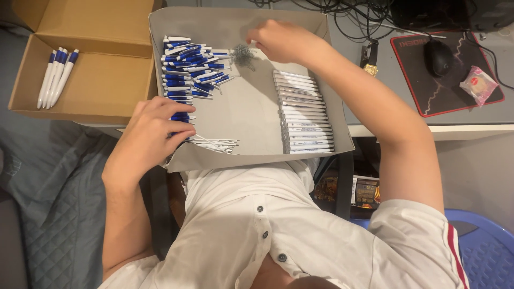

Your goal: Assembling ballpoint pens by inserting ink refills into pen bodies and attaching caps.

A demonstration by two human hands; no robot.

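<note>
A shallow grey cardboard tray (246, 107) rests on my lap. Its left side holds a heap of blue-and-white pen parts (190, 67), its right side a neat row of white pen barrels (305, 115). Thin white refills (217, 143) lie at its near edge, and a small clump of metal springs (243, 53) sits near the far wall. My left hand (152, 134) is closed on blue-and-white pen parts at the tray's near left corner. My right hand (281, 40) hovers by the springs, fingertips pinched on something small that I cannot make out.
An open brown cardboard box (107, 80) at the left holds several finished blue-and-white pens (56, 75). On the desk at the right lie a wristwatch (369, 59), a black mouse (438, 56) on a mouse pad, a wrapped snack (478, 83) and cables. A blue plastic chair (482, 241) stands at lower right.
</note>
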